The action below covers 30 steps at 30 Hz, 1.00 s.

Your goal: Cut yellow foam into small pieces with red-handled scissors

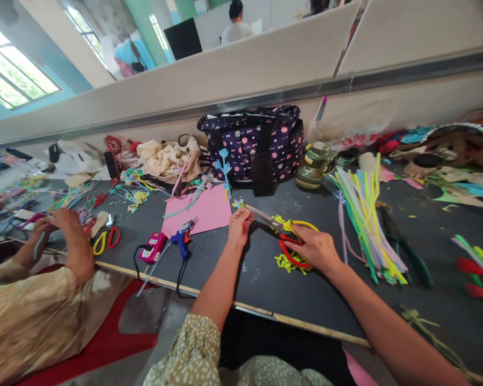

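My right hand (319,246) grips the red and yellow handles of a pair of scissors (276,222). Their blades point left, with the tips by the fingers of my left hand (240,224). My left fingers are pinched together at the blade tips; what they hold is too small to make out. Just beyond them is a small yellow and pale blue cluster (238,203). Short yellow cut pieces (287,264) lie in a pile under the scissors. A light blue fuzzy-stem flower (224,167) stands behind my left hand, in front of the bag.
A pink sheet (213,214), a blue glue gun (182,244) and a pink box (153,247) lie left. Behind are a patterned bag (253,139) and a jug (314,166). Pipe cleaners (366,225) lie right. A co-worker's hands (66,230) work at far left, near other scissors (107,238).
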### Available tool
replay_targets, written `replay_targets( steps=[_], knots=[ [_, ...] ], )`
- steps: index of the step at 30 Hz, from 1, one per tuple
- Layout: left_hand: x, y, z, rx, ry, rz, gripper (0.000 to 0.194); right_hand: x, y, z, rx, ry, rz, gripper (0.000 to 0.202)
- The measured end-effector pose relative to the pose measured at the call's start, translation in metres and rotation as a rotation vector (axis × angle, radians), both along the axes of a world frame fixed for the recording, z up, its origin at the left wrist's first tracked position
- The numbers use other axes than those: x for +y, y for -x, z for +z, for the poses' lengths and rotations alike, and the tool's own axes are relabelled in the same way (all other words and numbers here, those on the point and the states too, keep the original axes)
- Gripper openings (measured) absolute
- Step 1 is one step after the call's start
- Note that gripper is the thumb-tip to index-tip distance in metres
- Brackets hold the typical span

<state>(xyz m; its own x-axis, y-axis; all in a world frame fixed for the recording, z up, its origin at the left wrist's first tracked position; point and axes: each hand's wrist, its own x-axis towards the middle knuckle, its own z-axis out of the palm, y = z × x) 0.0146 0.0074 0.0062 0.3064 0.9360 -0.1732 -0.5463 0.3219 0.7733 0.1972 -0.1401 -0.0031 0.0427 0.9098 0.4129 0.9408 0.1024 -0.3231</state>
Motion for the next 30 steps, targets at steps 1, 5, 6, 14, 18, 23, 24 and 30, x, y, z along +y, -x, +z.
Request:
replay_targets(
  steps=[1, 5, 6, 14, 18, 23, 24, 30],
  knots=[
    [0.0, 0.0, 0.0, -0.001, 0.002, 0.002, 0.019, 0.0, 0.0, 0.0, 0.0, 0.003, 0.002, 0.037],
    [0.0, 0.001, -0.001, 0.005, -0.006, -0.005, 0.019, 0.0, 0.0, -0.002, 0.002, 0.006, 0.003, 0.035],
    [0.0, 0.001, -0.001, 0.012, -0.009, -0.007, 0.019, 0.0, 0.0, -0.002, 0.001, 0.004, -0.002, 0.035],
    [0.002, 0.002, 0.0, 0.01, 0.017, -0.028, 0.018, 0.001, -0.001, -0.003, -0.031, 0.02, -0.027, 0.036],
    [0.001, 0.002, 0.003, -0.012, 0.054, -0.012, 0.018, 0.002, 0.002, -0.001, -0.06, 0.001, -0.063, 0.038],
    [0.002, 0.003, 0.003, -0.052, 0.071, -0.001, 0.021, 0.001, 0.01, 0.011, -0.091, 0.049, -0.121, 0.049],
    [0.002, 0.003, 0.002, -0.056, 0.072, -0.006, 0.022, 0.001, 0.011, 0.013, -0.093, 0.063, -0.132, 0.052],
    [0.003, 0.003, -0.002, -0.035, 0.048, -0.04, 0.024, 0.001, 0.002, 0.006, -0.107, 0.039, -0.143, 0.047]
  ],
)
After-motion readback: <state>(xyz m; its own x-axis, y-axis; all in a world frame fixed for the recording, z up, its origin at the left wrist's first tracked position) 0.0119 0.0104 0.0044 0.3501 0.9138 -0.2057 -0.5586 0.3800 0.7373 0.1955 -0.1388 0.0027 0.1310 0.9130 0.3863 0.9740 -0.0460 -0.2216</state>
